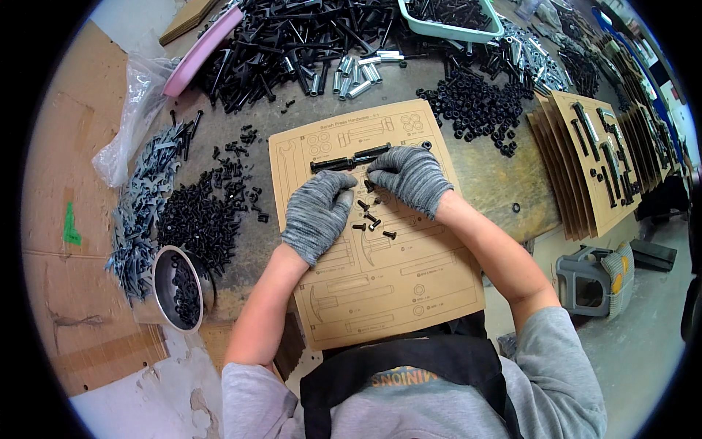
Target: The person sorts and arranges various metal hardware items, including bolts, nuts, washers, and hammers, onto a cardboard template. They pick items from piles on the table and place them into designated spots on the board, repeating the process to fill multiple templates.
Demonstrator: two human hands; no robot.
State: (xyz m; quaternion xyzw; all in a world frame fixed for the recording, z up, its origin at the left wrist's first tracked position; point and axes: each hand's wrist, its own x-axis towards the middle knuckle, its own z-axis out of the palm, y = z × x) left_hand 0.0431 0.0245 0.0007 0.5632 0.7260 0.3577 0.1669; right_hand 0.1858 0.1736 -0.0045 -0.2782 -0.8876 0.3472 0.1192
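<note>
A brown cardboard sheet (398, 293) printed with hardware outlines lies on the table in front of me. Both hands wear grey knit gloves. My left hand (318, 212) rests on the sheet, fingers curled down near its upper middle. My right hand (409, 177) is beside it, fingertips pinching at a small black screw (369, 186). Two long black bolts (349, 159) lie on the sheet just above my fingers. Several small black screws (371, 219) are loose on the card between and below my hands.
A steel cup (179, 289) of black screws stands at the left edge, with piles of black screws (197, 219) and grey parts (142, 212) beside it. Black bolts and silver sleeves (358, 69) lie farther back. Filled cardboard sheets (592, 161) are stacked at the right.
</note>
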